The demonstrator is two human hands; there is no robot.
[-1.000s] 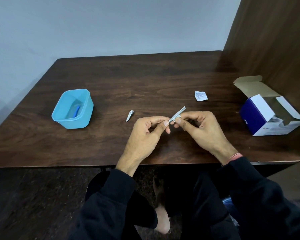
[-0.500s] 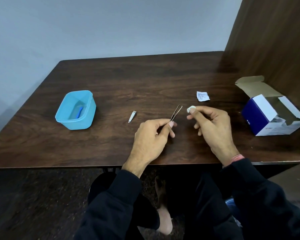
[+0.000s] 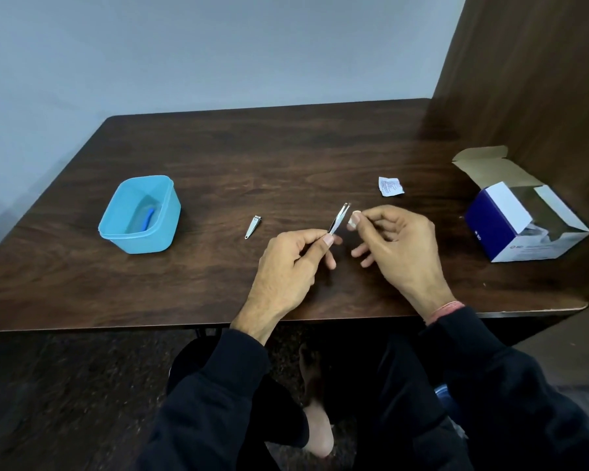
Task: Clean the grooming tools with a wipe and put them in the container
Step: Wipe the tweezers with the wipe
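Blue tool already in container [image 3: 140, 212] | left hand [image 3: 286, 266] pinches tweezers [image 3: 339, 219], right hand [image 3: 395, 243] pinches wipe [image 3: 353, 220] | nail clipper [image 3: 253, 227] untouched on surface [image 3: 218, 158]

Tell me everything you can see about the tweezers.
The tweezers are slim, silver and look metallic, with two thin arms slightly apart at the tips. The left hand pinches their lower end between thumb and fingers, holding them above the table, tips pointing up and away. Nothing else touches them.
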